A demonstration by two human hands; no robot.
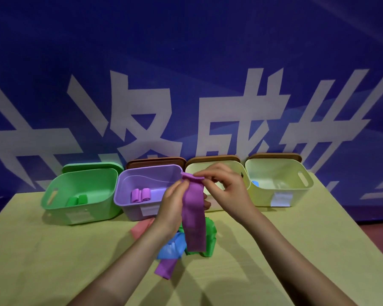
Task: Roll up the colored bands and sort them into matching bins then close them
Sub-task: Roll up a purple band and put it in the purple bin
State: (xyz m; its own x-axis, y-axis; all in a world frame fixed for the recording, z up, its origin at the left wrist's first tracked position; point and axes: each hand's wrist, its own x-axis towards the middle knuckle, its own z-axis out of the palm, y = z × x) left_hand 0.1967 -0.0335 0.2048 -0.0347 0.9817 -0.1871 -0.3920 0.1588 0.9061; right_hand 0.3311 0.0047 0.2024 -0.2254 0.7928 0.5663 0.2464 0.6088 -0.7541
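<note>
Head view. Both hands are raised over the middle of the table [53,250], pinching the top end of a purple band [192,213]. The left hand [173,206] grips it from the side with fingers pressed together; the right hand [221,184] nips the first curl between thumb and fingertips. The rest of the band hangs free, its tail over the loose pile [186,244] of blue, green, pink and purple bands.

Risks, as I judge them:
- Only one turn made — a slack pinch and it springs open.
- The dangling tail may snag or drag the pile.
- The purple bin [128,195], along the far edge and already holding two rolls, sits close beside the green bin [53,199] and two pale yellow bins [296,191] — a misdrop is possible.

Writing: large white characters on the blue backdrop [186,51], cut off; "成" is readable. White labels on the bin fronts are too blurred to read.
</note>
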